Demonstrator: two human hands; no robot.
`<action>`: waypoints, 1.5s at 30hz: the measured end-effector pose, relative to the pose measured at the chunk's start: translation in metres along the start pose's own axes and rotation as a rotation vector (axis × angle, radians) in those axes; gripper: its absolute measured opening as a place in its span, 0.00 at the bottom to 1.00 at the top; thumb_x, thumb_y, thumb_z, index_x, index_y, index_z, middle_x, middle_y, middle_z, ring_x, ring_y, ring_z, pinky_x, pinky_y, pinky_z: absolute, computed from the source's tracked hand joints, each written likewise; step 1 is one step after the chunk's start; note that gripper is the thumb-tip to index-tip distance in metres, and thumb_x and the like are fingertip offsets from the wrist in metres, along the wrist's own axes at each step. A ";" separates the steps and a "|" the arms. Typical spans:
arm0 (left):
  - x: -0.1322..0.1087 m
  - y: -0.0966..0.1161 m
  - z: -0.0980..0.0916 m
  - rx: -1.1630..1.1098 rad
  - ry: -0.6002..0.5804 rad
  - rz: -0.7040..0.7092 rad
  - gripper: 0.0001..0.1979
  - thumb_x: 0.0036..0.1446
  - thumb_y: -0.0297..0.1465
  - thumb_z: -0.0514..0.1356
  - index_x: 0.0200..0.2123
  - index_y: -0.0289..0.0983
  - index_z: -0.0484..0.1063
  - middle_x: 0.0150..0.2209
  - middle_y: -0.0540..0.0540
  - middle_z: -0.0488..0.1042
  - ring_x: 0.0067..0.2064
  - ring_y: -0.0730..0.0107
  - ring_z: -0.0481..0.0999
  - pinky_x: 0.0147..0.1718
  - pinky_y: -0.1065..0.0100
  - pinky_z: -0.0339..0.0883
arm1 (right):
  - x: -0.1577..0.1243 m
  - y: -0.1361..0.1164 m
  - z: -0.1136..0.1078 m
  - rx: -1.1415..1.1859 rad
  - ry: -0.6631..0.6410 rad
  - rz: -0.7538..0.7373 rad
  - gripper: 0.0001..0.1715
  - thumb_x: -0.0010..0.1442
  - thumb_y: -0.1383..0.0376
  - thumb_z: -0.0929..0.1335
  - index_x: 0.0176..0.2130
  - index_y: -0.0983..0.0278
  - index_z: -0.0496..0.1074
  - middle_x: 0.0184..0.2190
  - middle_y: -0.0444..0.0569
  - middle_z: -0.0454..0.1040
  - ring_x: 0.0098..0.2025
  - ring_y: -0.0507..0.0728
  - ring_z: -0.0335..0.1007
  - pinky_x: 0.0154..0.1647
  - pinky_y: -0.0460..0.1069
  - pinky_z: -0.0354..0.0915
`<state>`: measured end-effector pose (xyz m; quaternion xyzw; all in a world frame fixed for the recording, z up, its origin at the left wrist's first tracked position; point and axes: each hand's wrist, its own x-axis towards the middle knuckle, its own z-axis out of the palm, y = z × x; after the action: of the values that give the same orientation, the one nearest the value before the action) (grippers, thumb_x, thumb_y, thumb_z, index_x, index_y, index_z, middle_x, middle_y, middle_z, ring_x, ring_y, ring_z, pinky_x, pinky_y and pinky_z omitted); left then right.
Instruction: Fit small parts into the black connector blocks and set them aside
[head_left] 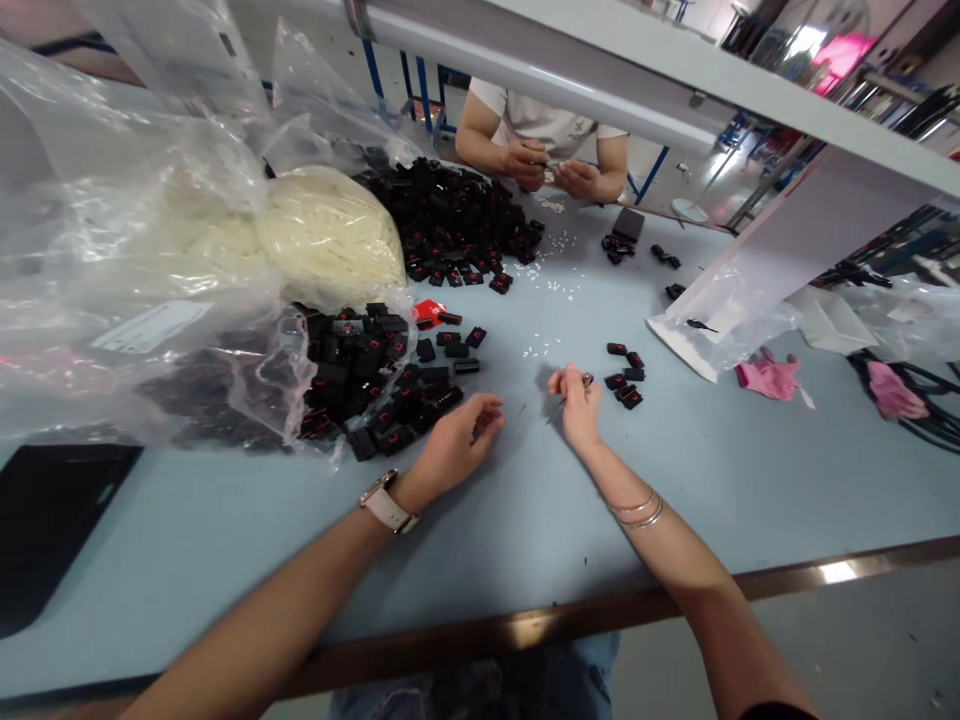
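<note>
The worktop (480, 560) looks smooth and matt, and its near edge strip (540, 625) is shiny metal. On the left, clear plastic bags (112, 230) are crinkled and glossy. The black pieces (390, 385) look like hard, faintly glossy plastic. A soft pink cloth (769, 378) lies to the right. The thin bangles (637, 510) and the small piece (586, 379) in the right hand (579, 405) gleam like metal.

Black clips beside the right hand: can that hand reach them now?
Likely yes: the black clips lie on bare table just past the right hand, nothing between. That hand pinches a small metal item.
</note>
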<state>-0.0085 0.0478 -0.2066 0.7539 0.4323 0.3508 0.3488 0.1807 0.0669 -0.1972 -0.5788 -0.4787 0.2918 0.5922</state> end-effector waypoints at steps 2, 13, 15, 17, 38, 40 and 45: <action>0.000 -0.002 0.000 0.024 -0.018 0.020 0.09 0.58 0.35 0.54 0.40 0.38 0.66 0.34 0.45 0.75 0.33 0.67 0.75 0.33 0.65 0.69 | 0.018 -0.005 -0.017 -0.281 0.013 -0.113 0.27 0.64 0.51 0.56 0.26 0.64 0.69 0.24 0.48 0.71 0.28 0.54 0.67 0.34 0.49 0.63; 0.004 -0.003 0.000 0.056 -0.017 0.040 0.06 0.56 0.33 0.55 0.33 0.37 0.70 0.28 0.47 0.73 0.28 0.69 0.72 0.25 0.70 0.65 | 0.095 -0.006 -0.069 -1.483 -0.109 0.027 0.21 0.60 0.57 0.66 0.39 0.74 0.77 0.40 0.68 0.75 0.46 0.66 0.71 0.42 0.52 0.62; 0.004 -0.003 -0.001 0.041 -0.015 0.017 0.07 0.56 0.33 0.55 0.34 0.37 0.70 0.28 0.47 0.74 0.28 0.68 0.72 0.25 0.70 0.65 | 0.090 -0.006 -0.062 -1.508 -0.170 -0.003 0.18 0.59 0.60 0.67 0.39 0.73 0.77 0.39 0.66 0.76 0.45 0.64 0.71 0.41 0.52 0.63; 0.005 -0.002 -0.002 0.017 -0.018 -0.013 0.07 0.55 0.34 0.56 0.35 0.37 0.70 0.29 0.47 0.74 0.29 0.68 0.73 0.25 0.70 0.65 | 0.079 -0.010 -0.052 -1.496 -0.235 -0.051 0.14 0.59 0.62 0.67 0.38 0.71 0.78 0.38 0.64 0.77 0.43 0.63 0.72 0.38 0.51 0.63; 0.003 -0.014 0.001 0.195 -0.115 0.190 0.18 0.58 0.30 0.57 0.52 0.37 0.64 0.46 0.41 0.73 0.45 0.60 0.74 0.45 0.59 0.69 | 0.000 -0.018 -0.005 -0.384 -0.883 -0.086 0.09 0.56 0.67 0.68 0.38 0.63 0.77 0.33 0.44 0.78 0.32 0.51 0.70 0.37 0.45 0.63; 0.002 -0.012 0.001 0.227 -0.120 0.220 0.16 0.59 0.31 0.56 0.51 0.37 0.65 0.44 0.41 0.73 0.44 0.60 0.74 0.43 0.60 0.70 | 0.015 -0.014 -0.008 -0.475 -0.700 -0.067 0.10 0.57 0.64 0.68 0.38 0.64 0.78 0.31 0.45 0.78 0.30 0.51 0.69 0.35 0.45 0.63; 0.002 -0.004 -0.002 0.257 -0.137 0.249 0.09 0.62 0.31 0.53 0.44 0.37 0.69 0.39 0.44 0.74 0.39 0.65 0.75 0.39 0.65 0.70 | 0.066 0.003 -0.014 -0.925 -0.217 -0.026 0.12 0.61 0.65 0.65 0.40 0.63 0.77 0.37 0.51 0.77 0.37 0.55 0.71 0.38 0.48 0.62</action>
<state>-0.0116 0.0519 -0.2086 0.8620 0.3523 0.2811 0.2322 0.2182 0.1208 -0.1829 -0.7419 -0.6247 0.0994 0.2223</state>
